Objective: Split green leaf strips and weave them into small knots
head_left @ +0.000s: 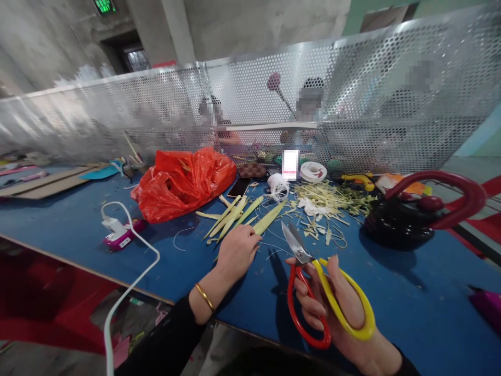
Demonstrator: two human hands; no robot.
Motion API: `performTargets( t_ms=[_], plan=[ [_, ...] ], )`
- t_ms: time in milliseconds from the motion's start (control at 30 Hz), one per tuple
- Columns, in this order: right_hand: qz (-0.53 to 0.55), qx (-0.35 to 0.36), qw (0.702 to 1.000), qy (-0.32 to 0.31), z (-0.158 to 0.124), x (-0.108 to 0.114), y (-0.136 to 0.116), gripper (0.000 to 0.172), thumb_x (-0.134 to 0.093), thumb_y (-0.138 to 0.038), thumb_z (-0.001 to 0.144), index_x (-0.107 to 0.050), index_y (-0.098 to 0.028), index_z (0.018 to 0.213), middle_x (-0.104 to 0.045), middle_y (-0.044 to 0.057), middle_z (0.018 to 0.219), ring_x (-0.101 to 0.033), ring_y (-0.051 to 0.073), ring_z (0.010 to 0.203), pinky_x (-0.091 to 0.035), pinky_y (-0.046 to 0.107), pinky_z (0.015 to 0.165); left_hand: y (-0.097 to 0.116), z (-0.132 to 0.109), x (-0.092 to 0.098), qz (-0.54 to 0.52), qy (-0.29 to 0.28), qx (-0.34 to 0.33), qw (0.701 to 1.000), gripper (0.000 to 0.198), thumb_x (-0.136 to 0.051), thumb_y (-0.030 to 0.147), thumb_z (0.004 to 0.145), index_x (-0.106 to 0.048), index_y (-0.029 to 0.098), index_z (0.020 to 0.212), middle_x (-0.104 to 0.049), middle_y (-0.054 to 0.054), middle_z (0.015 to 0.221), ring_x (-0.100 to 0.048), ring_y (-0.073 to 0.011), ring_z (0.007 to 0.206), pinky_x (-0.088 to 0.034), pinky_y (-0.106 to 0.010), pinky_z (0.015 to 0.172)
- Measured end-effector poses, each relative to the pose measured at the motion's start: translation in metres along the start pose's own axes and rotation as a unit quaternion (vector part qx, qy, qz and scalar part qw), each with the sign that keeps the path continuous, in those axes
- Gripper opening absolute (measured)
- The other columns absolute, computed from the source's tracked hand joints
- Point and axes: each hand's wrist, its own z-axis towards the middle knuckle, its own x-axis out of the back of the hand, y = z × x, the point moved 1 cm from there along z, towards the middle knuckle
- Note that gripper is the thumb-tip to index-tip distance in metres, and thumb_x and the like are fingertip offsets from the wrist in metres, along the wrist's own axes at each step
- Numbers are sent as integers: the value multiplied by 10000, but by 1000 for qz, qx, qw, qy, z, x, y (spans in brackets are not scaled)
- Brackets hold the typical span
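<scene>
My right hand [329, 303] grips a pair of scissors [300, 256] with one red and one yellow handle. The blades stand a little apart and point up and to the left, over the blue table. My left hand [239, 249], with a gold bangle at the wrist, is closed on a pale green, husk-like leaf [271, 216] that sticks out past its fingers; the fingertips are partly hidden. Just beyond that hand lie several pale yellow-green leaf strips [230, 214]. Thin white thread from a bundle [277, 187] trails across the table near both hands.
A red plastic bag [183, 183] and a phone [239, 187] lie behind the strips. Plant trimmings [321, 201] and a ribbon spool [313, 171] are right of centre. A black pot [403, 222] stands at right, a power strip [124, 236] with a white cable at left. Perforated metal panels [266, 99] edge the back.
</scene>
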Motion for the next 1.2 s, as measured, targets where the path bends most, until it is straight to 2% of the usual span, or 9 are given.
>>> performTargets(
  t_ms=[100,233,367,500,600,700,833,967,1200],
  plan=[
    [6,-4,1000,-1,0,1,1,609,-407,-714,845,-628,-185,1050,-537,-12,644,-351,45,381,-369,168,319,0,13,-8,4,-20,-10,1000,172,-518,158,872,-687,173,840,-623,-94,884,-543,-251,882,-412,-374,756],
    [11,-10,1000,-4,1,2,1,608,-416,-712,842,-630,-184,1051,-535,-15,633,-349,42,369,-370,167,315,-5,20,-12,-15,-30,-1,999,167,-523,137,857,-660,175,769,-618,-90,854,-542,-245,882,-397,-364,768],
    [9,-36,999,-2,-2,2,2,594,-455,-706,830,-634,-178,1033,-556,-6,642,-413,54,388,-408,175,330,-5,14,-6,-59,-13,42,997,132,-509,182,879,-627,192,821,-644,-66,906,-565,-220,895,-390,-328,780],
    [9,-86,996,-33,-10,-1,5,663,-467,-765,772,-626,-178,1037,-580,4,659,-461,72,399,-476,212,336,-5,5,3,-121,0,108,987,126,-468,213,897,-587,216,857,-674,-16,779,-606,-190,731,-378,-290,657],
    [3,-110,993,-44,-13,-1,10,699,-440,-793,760,-606,-188,1068,-593,7,663,-483,81,403,-510,235,344,-4,3,7,-167,3,124,978,124,-462,206,884,-568,227,823,-668,7,719,-612,-178,702,-370,-269,636],
    [0,-131,990,-47,-11,3,17,697,-359,-779,809,-580,-194,1116,-604,15,674,-498,91,405,-519,250,343,-1,3,9,-197,13,131,972,125,-461,220,875,-566,228,808,-647,7,704,-598,-178,691,-359,-262,626],
    [-29,-126,991,-24,-5,0,23,659,-327,-722,868,-561,-178,1156,-598,17,670,-506,99,408,-511,249,339,6,1,12,-225,24,127,966,117,-481,254,864,-578,226,803,-616,11,681,-569,-172,661,-343,-258,618],
    [-71,-106,992,15,2,-16,20,631,-412,-715,845,-570,-178,1136,-561,-15,619,-474,86,394,-488,222,326,9,-4,14,-258,32,122,958,131,-496,256,851,-595,229,768,-605,14,667,-540,-166,633,-322,-256,606],
    [-125,-51,987,87,12,-36,11,525,-589,-652,790,-610,-166,988,-500,-60,548,-351,26,331,-385,145,279,1,-13,20,-259,40,128,956,148,-483,283,869,-569,236,758,-601,16,677,-550,-177,659,-324,-271,630]
  ],
)
